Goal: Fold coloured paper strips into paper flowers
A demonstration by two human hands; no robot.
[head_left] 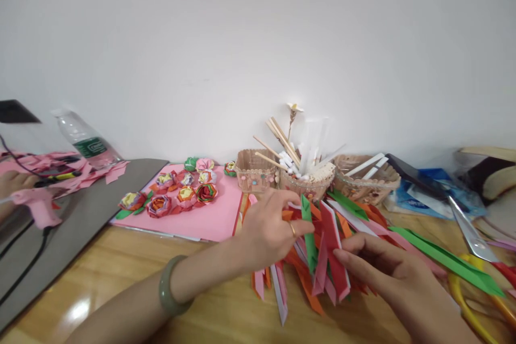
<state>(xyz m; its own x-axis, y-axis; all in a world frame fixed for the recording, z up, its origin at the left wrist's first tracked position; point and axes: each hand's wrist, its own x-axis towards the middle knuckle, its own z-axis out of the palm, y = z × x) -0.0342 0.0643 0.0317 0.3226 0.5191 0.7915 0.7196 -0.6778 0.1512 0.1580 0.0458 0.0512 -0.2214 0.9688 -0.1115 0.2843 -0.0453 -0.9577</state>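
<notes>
Folded paper strips in orange, pink, white and green lie in a loose pile on the wooden table. My left hand, with a ring and a green bangle on its wrist, is over the pile, its fingers curled at a green folded strip. Between the thumb and fingers of my right hand is the edge of a red and pink folded paper, which stands upright beside the green strip.
Pink sheet carries several paper flowers. Decorated baskets stand against the wall, one with sticks. Scissors and yellow handles lie right. At left are a bottle, a pink glue gun and another person's hand.
</notes>
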